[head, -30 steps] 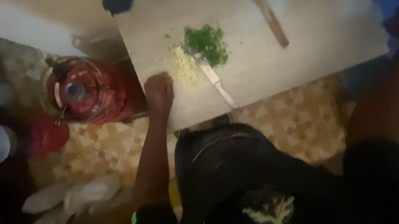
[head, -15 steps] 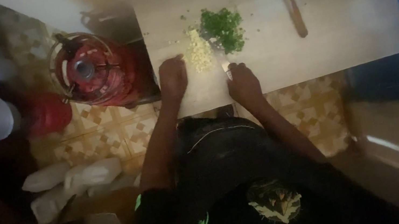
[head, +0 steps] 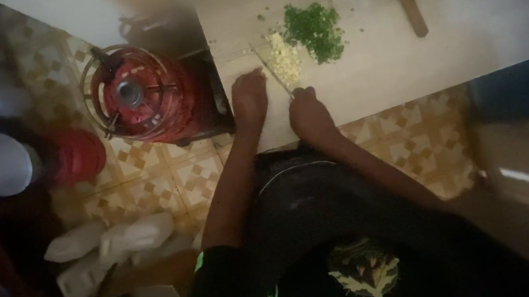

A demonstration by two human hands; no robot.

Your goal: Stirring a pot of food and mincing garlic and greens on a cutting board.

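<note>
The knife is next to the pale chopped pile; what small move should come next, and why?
Probably bring the knife down through the pale chopped pile. The right hand grips its handle with the blade angled at the pile's left edge, and the left hand rests flat on the wooden table, apart from the blade.

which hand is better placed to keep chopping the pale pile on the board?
Right. The right hand already grips the knife, whose blade reaches the pale chopped pile. The left hand rests flat on the wooden board beside it, holding nothing.
</note>
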